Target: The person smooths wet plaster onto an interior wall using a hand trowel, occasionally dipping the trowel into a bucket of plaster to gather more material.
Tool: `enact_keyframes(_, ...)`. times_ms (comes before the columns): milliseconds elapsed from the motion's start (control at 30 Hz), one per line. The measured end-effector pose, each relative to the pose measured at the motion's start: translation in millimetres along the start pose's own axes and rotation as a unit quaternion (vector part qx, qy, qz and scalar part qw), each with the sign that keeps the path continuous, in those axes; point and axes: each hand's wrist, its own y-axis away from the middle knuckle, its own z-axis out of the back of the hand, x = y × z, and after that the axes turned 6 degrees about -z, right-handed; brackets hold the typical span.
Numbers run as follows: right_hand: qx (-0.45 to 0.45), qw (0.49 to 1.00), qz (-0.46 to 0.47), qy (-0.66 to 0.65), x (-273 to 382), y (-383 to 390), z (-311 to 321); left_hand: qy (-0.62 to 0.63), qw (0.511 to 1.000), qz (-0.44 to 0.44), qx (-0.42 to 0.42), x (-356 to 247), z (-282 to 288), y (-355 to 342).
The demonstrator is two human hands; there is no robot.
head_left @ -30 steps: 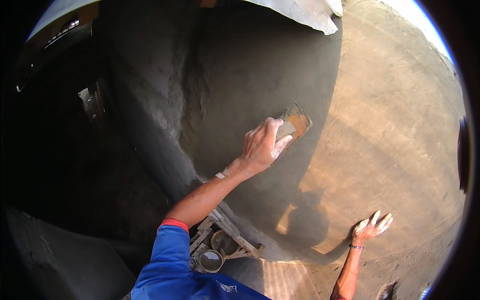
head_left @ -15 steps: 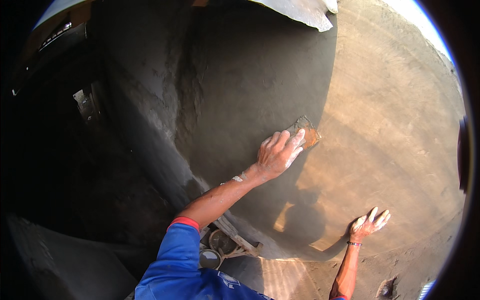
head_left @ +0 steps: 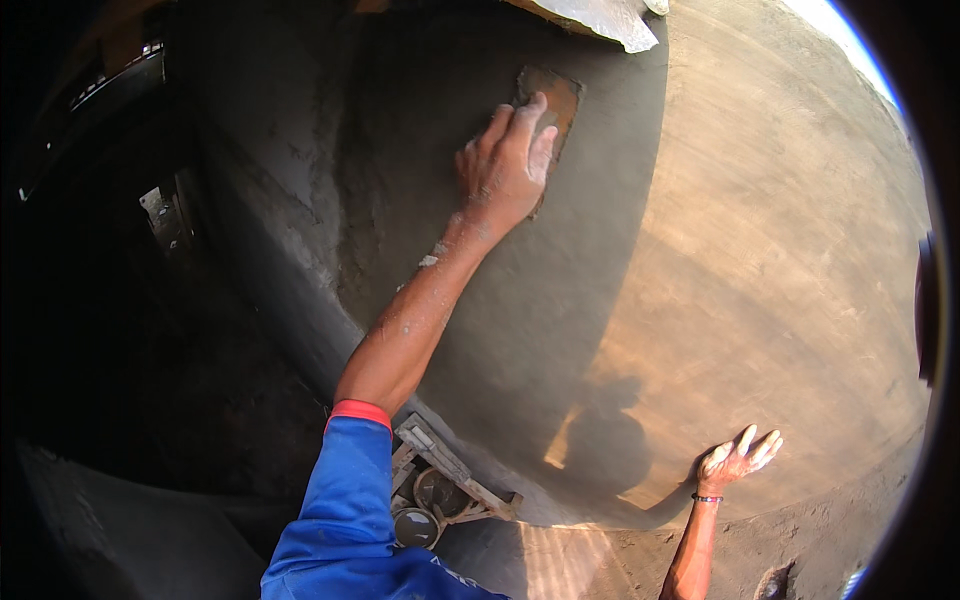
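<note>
- Here's the flat rectangular float, orange-brown on its back and crusted grey along the edges, lying against the wall just past 12 o'clock, tilted with its long side toward 1.
- On it, the left hand, whitened with dried mortar: fingers bent and holding the float, thumb along the side facing 3 o'clock; the grip underneath is hidden by the hand.
- Underneath it all, the big smooth grey-brown plastered wall, dark behind the float, blazing in sunlight toward 3 o'clock, a curved shadow edge splitting the two.
- Down the left arm toward 7 o'clock, dry splashes on the skin, then a red cuff and a bright blue cloth sleeve.
- Over to 4 o'clock, well apart from the float, the right hand: fingers spread wide and holding nothing, laid at the sunlit wall, though actual palm contact is hidden.
- A thin dark beaded bracelet circles that wrist.
- Between the arms, near 5 o'clock, a rounded dark shadow sits on the wall.
- Between 6 and 7, a rough wooden frame stands beside two round containers with grey contents.
- Up at 1 o'clock, a pale ragged-edged sheet juts in above the float.
</note>
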Motion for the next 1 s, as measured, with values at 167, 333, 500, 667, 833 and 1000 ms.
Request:
enact_keyframes(167,0.017,1.0,0.01,-0.003,-0.1,9.7,-6.2,0.081,0.983,-0.129,0.102,-77.3,-13.4,118.7)
enact_keyframes(333,-0.002,1.0,0.017,0.002,-7.6,3.1,-4.5,0.086,0.991,0.1,0.005,-6.7,42.8,120.2)
enact_keyframes(500,0.011,1.0,0.009,-0.014,-5.3,10.3,-8.7,0.029,0.964,0.227,-0.136,141.8,53.6,51.2)
enact_keyframes(667,-0.001,1.0,0.011,0.007,-7.7,2.3,-5.9,0.0,0.989,0.132,-0.069,101.1,9.9,30.7)
enact_keyframes(833,0.014,1.0,0.021,-0.007,-7.5,10.4,-7.1,0.078,0.995,-0.035,0.05,-42.6,-6.2,94.2)
enact_keyframes(1000,0.004,1.0,0.011,0.0,-7.9,7.4,-9.1,0.058,0.998,0.003,0.009,-6.7,23.8,67.6)
